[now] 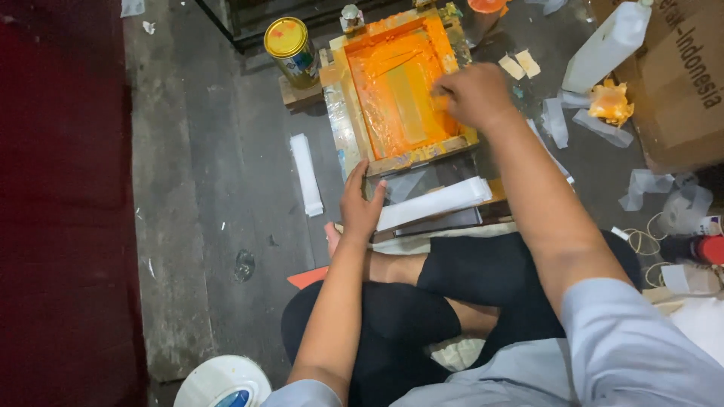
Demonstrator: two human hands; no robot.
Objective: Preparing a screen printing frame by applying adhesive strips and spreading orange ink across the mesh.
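A wooden printing frame point(400, 87), coated inside with orange ink, sits on the floor. The right hand point(471, 94) is curled inside it; its grip is unclear. The left hand point(360, 205), fingers spread, steadies the frame's near edge. A gold-lidded tin point(291, 50) stands beside it.

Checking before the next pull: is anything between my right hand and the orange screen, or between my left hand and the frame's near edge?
Nothing visible does. The right hand already rests inside the orange-inked screen frame, and the left hand touches its near corner. The stack of white strips lies beside the left hand, not in the way.
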